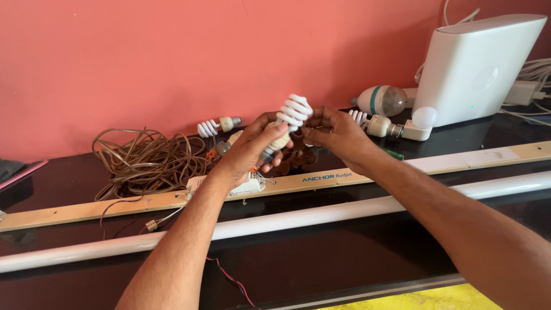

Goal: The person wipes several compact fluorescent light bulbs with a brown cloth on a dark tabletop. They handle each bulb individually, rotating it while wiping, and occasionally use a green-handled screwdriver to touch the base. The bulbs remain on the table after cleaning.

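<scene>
spiral bulb held in both hands over the worktop

held up above the middle of the dark worktop (pixel 321 258), toward its back edge: a white spiral bulb (pixel 294 112). left hand (pixel 247 150) wrapped around the bulb's base, grip closed on it. right hand (pixel 334 133) at the spiral glass, fingertips pinching its side.

below the hands, lying lengthwise across the worktop: a long wooden batten (pixel 115 205) with a small white fitting (pixel 248 186), and nearer the front edge a long white tube light (pixel 321 213). thin red and black wires (pixel 229 279) trailing toward the front edge.

toward the back left: a tangled coil of brown cable (pixel 146 158), and a second spiral bulb (pixel 217 126) lying by the wall. toward the back right corner: a white upright box (pixel 479 66), a clear-domed bulb with a green band (pixel 383 100), a small round white bulb (pixel 425 117) and another spiral bulb (pixel 370 123) lying on its side.
</scene>
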